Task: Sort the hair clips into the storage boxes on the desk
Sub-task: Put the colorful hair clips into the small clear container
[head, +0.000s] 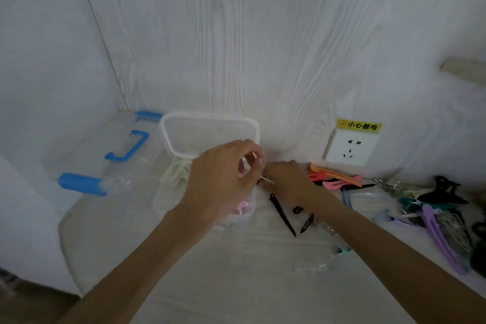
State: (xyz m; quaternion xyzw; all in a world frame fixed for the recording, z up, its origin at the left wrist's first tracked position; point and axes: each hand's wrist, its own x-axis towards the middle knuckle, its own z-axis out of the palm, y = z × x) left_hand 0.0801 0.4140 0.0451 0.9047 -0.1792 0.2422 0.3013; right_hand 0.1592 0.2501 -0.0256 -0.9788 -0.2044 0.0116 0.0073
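Note:
My left hand hovers over a clear storage box, fingers curled as if pinching something small; what it holds is too blurred to name. My right hand sits beside it at the box's right edge, pinching a thin pale hair clip. Cream clips and a pink clip lie inside the box. The box's clear lid leans against the wall behind. Loose on the desk are a long black clip, two small black clips, and orange and pink clips.
A second clear box with blue latches and a blue handle stands at the left. A heap of purple, black, teal and silver clips fills the right side. A wall socket with a yellow warning label sits behind. The desk's left edge drops off.

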